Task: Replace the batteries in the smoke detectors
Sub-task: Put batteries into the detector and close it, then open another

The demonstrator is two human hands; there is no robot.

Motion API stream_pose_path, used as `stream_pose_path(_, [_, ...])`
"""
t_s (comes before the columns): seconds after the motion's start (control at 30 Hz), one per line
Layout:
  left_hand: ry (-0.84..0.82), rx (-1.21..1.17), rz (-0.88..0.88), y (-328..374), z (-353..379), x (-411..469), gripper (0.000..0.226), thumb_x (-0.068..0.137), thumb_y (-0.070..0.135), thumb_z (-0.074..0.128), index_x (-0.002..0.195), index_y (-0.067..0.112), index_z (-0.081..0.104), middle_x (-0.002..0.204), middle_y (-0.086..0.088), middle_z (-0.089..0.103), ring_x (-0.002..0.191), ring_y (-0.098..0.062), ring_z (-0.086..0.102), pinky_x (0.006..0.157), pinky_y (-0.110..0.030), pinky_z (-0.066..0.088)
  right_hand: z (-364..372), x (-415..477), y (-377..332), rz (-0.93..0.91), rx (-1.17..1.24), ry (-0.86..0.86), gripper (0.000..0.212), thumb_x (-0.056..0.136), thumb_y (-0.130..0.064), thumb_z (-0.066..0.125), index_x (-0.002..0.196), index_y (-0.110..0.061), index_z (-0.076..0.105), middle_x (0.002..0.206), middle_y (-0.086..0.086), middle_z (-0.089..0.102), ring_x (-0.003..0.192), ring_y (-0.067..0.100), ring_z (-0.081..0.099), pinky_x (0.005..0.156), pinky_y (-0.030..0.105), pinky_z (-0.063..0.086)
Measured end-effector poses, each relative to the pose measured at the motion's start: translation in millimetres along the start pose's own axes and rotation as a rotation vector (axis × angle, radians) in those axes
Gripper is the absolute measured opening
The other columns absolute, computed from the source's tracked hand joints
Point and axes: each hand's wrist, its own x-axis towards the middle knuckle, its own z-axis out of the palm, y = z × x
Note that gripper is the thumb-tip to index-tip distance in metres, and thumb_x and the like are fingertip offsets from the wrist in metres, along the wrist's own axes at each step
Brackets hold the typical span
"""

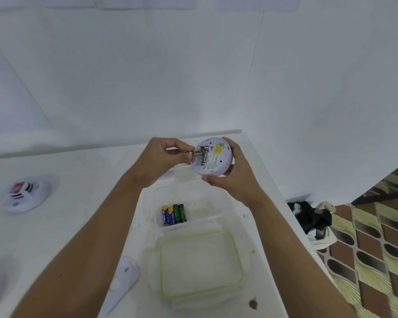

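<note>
Left hand: fingertips pinch one black battery by its end; the battery lies across the mouth of the open compartment.
Right hand: fingers and thumb curl around the rim of the smoke detector and hold it in the air above the table, back side up.
Smoke detector: round and white, with a yellow label; it sits at about 1 o'clock from the middle of the view, above the far right corner of the table.
Compartment: a second black battery lies inside, just beside the pinched one. Whether the pinched battery is already seated I cannot tell; the fingers hide its end.
Clear box: open, on the table at 6 o'clock from the held detector, between the two forearms.
Spare batteries: two blue and two green, side by side at the box's front left wall.
Lid: green-rimmed, lying at 6 o'clock from the box and touching its front.
Second detector: at 9 o'clock, well apart, with bare table surface between it and the left forearm.
White cover piece: at 7 o'clock, near the lid.
Table edge: the right edge runs toward 5 o'clock, under the right forearm; box and lid stand near it.
Floor: patterned, at 4 o'clock, with a bag just beside the edge.
</note>
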Motion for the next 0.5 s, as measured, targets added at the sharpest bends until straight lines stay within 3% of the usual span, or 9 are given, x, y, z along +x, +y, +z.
stream_pose_path(0.13, [-0.015, 0.004, 0.016, -2.6, 3.8, -7.7, 0.023, 0.071, 0.014, 0.082, 0.093, 0.007, 0.078, 0.095, -0.01, 0.074, 0.098, -0.034, 0.068, 0.095, -0.048, 0.051, 0.9, -4.5, -4.8, -0.011, 0.02, 0.003, 0.088, 0.07, 0.013, 0.084, 0.142, -0.014, 0.041, 0.133, -0.003, 0.057, 0.119, 0.008, 0.06, 0.079, 0.026, 0.059])
stream_pose_path(0.23, [0.008, -0.044, 0.004, -4.8, 5.4, -11.1, 0.029, 0.068, 0.015, 0.083, 0.095, 0.007, 0.076, 0.097, -0.014, 0.073, 0.094, -0.029, 0.068, 0.089, -0.036, 0.054, 3.0, -6.7, -8.9, -0.008, 0.021, 0.002, 0.087, 0.071, 0.011, 0.085, 0.142, -0.014, 0.041, 0.131, -0.006, 0.057, 0.116, 0.004, 0.061, 0.079, 0.023, 0.058])
stream_pose_path(0.37, [-0.003, -0.201, -0.151, -7.4, 5.8, -14.7, 0.045, 0.07, 0.004, 0.082, 0.113, 0.009, 0.067, 0.104, -0.006, 0.064, 0.088, -0.017, 0.066, 0.077, -0.026, 0.053, 7.1, -10.1, -13.4, -0.014, 0.002, -0.004, 0.087, 0.07, 0.006, 0.088, 0.141, -0.017, 0.042, 0.13, -0.012, 0.058, 0.115, -0.001, 0.061, 0.085, 0.022, 0.057])
stream_pose_path(0.5, [-0.043, -0.388, -0.325, -5.6, 3.1, -19.2, 0.057, 0.071, 0.004, 0.081, 0.124, 0.004, 0.06, 0.11, -0.013, 0.07, 0.088, -0.019, 0.064, 0.07, -0.025, 0.054, 12.2, -14.6, -15.5, -0.028, -0.005, -0.003, 0.087, 0.07, 0.004, 0.088, 0.141, -0.018, 0.043, 0.131, -0.012, 0.058, 0.119, 0.002, 0.06, 0.091, 0.028, 0.058])
